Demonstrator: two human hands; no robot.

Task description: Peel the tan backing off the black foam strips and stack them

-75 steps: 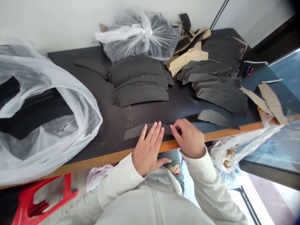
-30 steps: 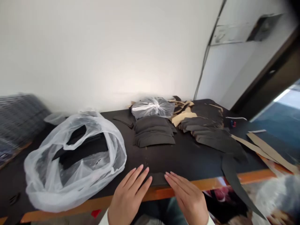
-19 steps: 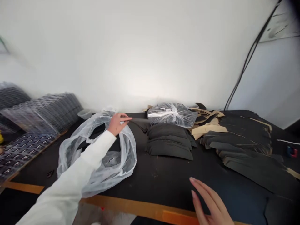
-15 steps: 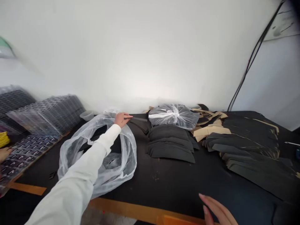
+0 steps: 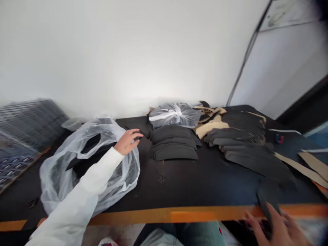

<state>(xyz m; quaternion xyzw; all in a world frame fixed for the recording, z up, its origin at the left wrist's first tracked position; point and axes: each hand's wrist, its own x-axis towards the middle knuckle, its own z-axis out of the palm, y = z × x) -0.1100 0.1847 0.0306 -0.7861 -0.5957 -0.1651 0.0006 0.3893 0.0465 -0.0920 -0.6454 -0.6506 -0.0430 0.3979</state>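
Observation:
Above the right rim of an open clear plastic bag (image 5: 133, 171) is my left hand (image 5: 128, 140), its fingers spread and holding nothing. Black pieces (image 5: 89, 153) lie inside the bag. Just beyond the fingertips a thin dark item (image 5: 144, 132) rests on the black table. Blurred at the lower right, my right hand (image 5: 275, 225) has its fingers around a dark flat piece (image 5: 265, 205) at the table's front edge. A neat stack of curved black pieces (image 5: 174, 145) sits mid-table, in front of a tied clear bag (image 5: 176, 116).
Fanned black sheets (image 5: 246, 153) cover the right side of the table (image 5: 179, 184), with tan strips (image 5: 212, 125) behind them. Clear trays (image 5: 33, 123) are stacked at the left. A small red-and-blue object (image 5: 279, 138) lies at the right. Cables run down the wall.
The view has turned right. My left hand has opened and let go of a thin dark piece. My right hand has moved right and now has a dark piece between its fingers.

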